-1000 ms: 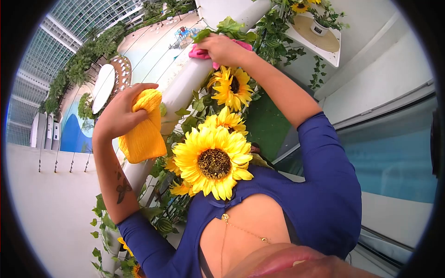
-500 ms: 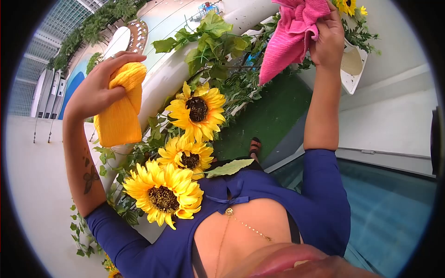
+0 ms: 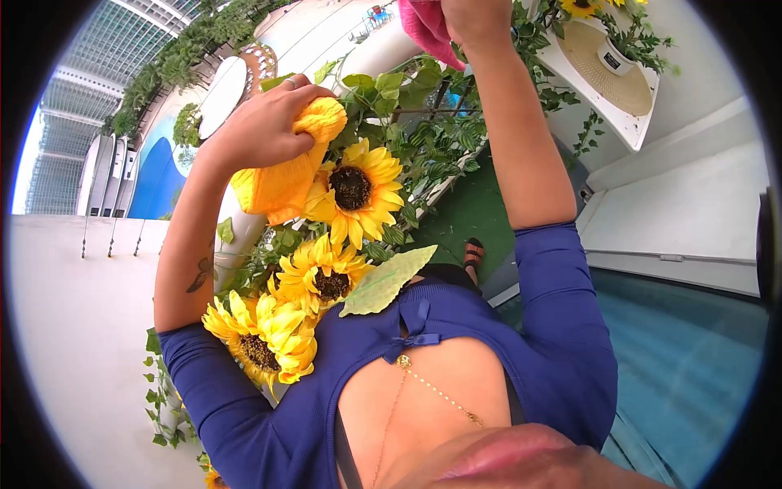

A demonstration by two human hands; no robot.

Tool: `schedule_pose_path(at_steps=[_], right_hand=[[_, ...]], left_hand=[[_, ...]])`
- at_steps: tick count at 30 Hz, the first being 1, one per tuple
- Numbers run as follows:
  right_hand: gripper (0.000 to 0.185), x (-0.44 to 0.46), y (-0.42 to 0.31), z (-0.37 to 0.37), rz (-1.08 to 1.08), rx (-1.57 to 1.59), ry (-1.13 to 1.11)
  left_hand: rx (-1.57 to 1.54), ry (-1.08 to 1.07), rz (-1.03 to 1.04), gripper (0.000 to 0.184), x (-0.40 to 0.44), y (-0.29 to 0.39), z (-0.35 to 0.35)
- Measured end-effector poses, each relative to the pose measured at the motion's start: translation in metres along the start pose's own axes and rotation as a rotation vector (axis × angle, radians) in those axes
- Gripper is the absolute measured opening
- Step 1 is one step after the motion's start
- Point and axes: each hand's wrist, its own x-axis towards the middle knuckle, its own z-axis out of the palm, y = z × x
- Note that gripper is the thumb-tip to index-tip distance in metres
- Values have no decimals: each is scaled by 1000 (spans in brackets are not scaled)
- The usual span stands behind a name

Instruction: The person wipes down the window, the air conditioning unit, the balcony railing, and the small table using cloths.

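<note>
Because the top edge crops the right hand (image 3: 479,23) and the pink cloth (image 3: 428,31) beside it, whether those fingers grip cannot be told, while the left hand (image 3: 262,122), fingers closed round the yellow cloth (image 3: 281,181), partly hides it near the upper sunflower (image 3: 351,189).

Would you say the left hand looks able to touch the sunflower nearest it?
Probably yes: the sunflower is close by the left hand, though the yellow cloth it grips hangs partly between.
</note>
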Motion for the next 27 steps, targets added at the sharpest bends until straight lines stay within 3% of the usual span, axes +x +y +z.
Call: schedule_pose_path(at_steps=[2,4,6,10,11,12,13,14,16,20,23,24,25,26,27], right_hand=[[33,-15,27,21,-73,-63,-36],[27,-48,55,26,-47,-507,-281],[28,-96,83,15,-188,-927,-661],[34,-31,112,-76,-174,-1007,-665],[34,1,126,-105,-149,-878,-747],[34,17,138,-117,-77,-868,-661],[27,32,138,-117,-257,-958,-730],[23,36,139,-117,453,-625,-553],[34,32,157,-105,-44,-1335,-718],[33,-77,77,-25,-194,-779,-822],[35,-16,124,-103,-302,-1227,-669],[36,15,142,-145,-186,-1277,-596],[35,36,162,-176,-315,-1480,-521],[35,38,158,-173,-318,-1518,-520],[34,25,154,-155,-305,-1358,-585]], left_hand=[[-42,13,16,54,-16,2,3],[-105,28,-33,59,-21,6,7],[-95,36,-59,57,-17,8,7],[-144,5,-61,56,-17,4,0],[-195,-11,-79,56,-16,4,1],[-212,15,-97,56,-13,4,-1],[-232,6,-116,57,-15,5,0],[-243,-13,-132,57,-17,7,1],[-259,-37,-192,60,-19,12,0],[-266,-63,-255,67,-19,17,-5],[-358,-115,-325,78,-22,28,-16],[-360,-121,-339,78,-25,30,-20],[-402,-48,-302,79,-28,29,-22],[-451,24,-264,80,-31,30,-22],[-499,26,-314,81,-35,31,-29]])
